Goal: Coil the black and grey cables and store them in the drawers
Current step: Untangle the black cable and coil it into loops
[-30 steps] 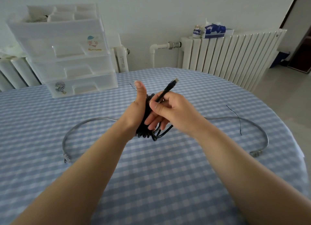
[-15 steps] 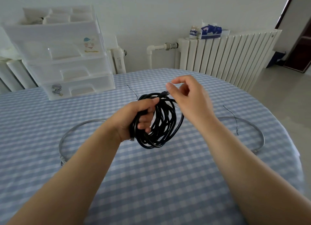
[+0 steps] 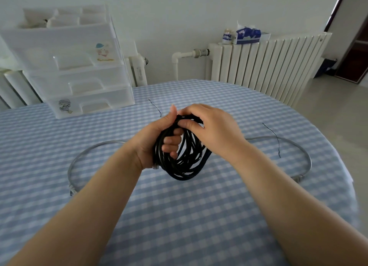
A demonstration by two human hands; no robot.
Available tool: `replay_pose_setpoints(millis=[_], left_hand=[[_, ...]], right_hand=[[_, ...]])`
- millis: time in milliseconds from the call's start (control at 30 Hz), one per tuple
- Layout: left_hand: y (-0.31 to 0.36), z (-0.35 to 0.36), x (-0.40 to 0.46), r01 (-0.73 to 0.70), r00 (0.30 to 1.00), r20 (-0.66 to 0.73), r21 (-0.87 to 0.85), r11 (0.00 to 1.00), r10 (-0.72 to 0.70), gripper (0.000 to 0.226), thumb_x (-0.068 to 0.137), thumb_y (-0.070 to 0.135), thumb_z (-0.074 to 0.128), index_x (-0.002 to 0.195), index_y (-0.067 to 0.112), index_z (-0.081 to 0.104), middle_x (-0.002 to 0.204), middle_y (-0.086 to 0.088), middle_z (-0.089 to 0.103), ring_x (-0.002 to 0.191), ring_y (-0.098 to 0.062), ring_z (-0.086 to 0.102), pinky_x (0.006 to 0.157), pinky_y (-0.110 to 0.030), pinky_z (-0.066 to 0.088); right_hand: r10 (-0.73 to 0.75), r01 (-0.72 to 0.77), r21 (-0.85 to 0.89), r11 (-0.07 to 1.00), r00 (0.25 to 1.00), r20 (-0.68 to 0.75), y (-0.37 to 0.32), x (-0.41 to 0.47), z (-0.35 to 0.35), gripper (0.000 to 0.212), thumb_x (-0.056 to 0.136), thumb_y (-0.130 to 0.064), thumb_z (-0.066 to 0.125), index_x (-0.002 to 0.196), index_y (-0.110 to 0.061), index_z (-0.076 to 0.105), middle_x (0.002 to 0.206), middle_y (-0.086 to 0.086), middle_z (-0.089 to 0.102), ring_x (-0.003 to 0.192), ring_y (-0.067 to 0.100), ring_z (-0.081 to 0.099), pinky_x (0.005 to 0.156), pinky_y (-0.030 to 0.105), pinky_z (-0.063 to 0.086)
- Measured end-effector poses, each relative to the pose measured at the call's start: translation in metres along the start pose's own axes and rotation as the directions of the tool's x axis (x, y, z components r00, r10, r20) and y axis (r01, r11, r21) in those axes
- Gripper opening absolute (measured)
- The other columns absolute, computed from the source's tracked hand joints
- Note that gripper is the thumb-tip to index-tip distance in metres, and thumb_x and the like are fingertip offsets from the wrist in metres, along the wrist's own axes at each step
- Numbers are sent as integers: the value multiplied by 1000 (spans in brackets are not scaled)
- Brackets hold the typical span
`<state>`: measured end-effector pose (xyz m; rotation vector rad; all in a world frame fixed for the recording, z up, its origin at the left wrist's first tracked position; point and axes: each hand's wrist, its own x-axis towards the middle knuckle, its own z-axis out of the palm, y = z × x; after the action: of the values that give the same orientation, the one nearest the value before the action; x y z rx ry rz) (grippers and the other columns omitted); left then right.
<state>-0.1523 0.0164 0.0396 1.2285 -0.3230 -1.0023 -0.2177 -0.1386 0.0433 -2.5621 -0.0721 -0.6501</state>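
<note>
**Black cable bundled, grey cable waiting**

Blue-and-white checked cloth (image 3: 179,216) covers the round table, with a white ribbed radiator (image 3: 264,64) along the wall behind and a stack of translucent white plastic drawers (image 3: 79,80) standing at the table's far left corner, all of them closed as far as I can see.

Over the middle of the table the person holds the coiled black round cable (image 3: 185,160) up off the cloth. The left hand (image 3: 153,142) has its fingers curled through the loops and its thumb raised against the top of the bundle, so the coil hangs from that grip. The right hand (image 3: 211,126) is cupped over the top of the coil, thumb and fingertips pinching the strands there; I judge it is tucking in or securing the loose end, though the end itself is hidden under the fingers.

To finish this well, the left hand should keep the loops gathered while the right works the tail tightly round or through them, as the lower loops already splay a little and could spring apart if the grip slackens.

A long grey cable (image 3: 87,152) lies uncoiled on the cloth in a wide arc behind both forearms, one plug near the left arm and the other at the right edge. Two thin dark wire ties (image 3: 275,138) lie close by, which would suit for binding the coil.
</note>
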Motion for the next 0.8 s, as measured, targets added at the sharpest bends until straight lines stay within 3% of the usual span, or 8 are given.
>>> replay_pose_setpoints(millis=[233,333,400,467,567,633,733,800], left_hand=[[-7,2,5,-10,1000,18,-9,1000,10,68,59,81,41,68,13,45,44,7,35,34,-5,33,42,-21,40],[-7,-3,5,-25,986,161,-52,998,33,61,65,70,62,74,12,48,47,7,38,37,-5,37,46,-21,44],[-5,-6,4,2,982,190,-43,999,7,46,66,47,81,72,12,50,46,7,38,36,-5,38,45,-22,43],[-4,-6,2,40,988,149,14,999,-42,32,73,32,75,66,14,50,42,6,36,32,-6,35,41,-21,40],[-1,-6,1,76,990,111,104,992,-88,33,80,37,62,63,14,45,39,6,34,29,-6,32,37,-20,36],[2,-9,0,78,987,130,142,987,-97,38,79,42,64,63,13,46,38,5,34,28,-6,32,36,-19,36],[3,-15,-3,109,958,244,170,979,-149,47,67,50,79,63,13,51,38,5,37,27,-5,35,38,-20,39],[0,-16,-3,115,936,298,245,963,-188,48,64,55,79,62,15,53,39,6,38,28,-5,36,39,-20,40]], right_hand=[[201,-201,4,980,979,-28,1,2,-3,27,87,-58,56,97,-37,69,84,-19,68,80,-1,59,66,15,41],[234,-233,32,972,972,-23,4,4,-5,26,86,-58,57,91,-35,68,83,-21,67,82,-2,60,67,20,45],[195,-196,40,980,980,24,6,5,-8,26,87,-57,57,92,-33,66,90,-22,68,89,-2,60,76,25,48],[135,-138,27,990,986,100,6,3,-10,27,90,-53,54,101,-29,62,110,-20,65,106,1,57,88,28,46],[14,4,-78,997,974,226,2,-2,-13,44,97,-43,45,134,-20,43,145,-9,43,137,9,33,111,33,29],[-39,72,-107,992,956,289,-3,-3,-17,62,97,-47,45,150,-23,23,157,-7,26,146,10,17,117,32,15],[41,-15,-56,998,869,494,-5,-5,-26,84,83,-57,63,151,-36,19,155,-13,31,141,9,30,114,32,26],[62,15,-128,992,815,576,-8,-8,-26,92,76,-57,71,150,-40,19,156,-16,25,139,7,31,109,30,29]])
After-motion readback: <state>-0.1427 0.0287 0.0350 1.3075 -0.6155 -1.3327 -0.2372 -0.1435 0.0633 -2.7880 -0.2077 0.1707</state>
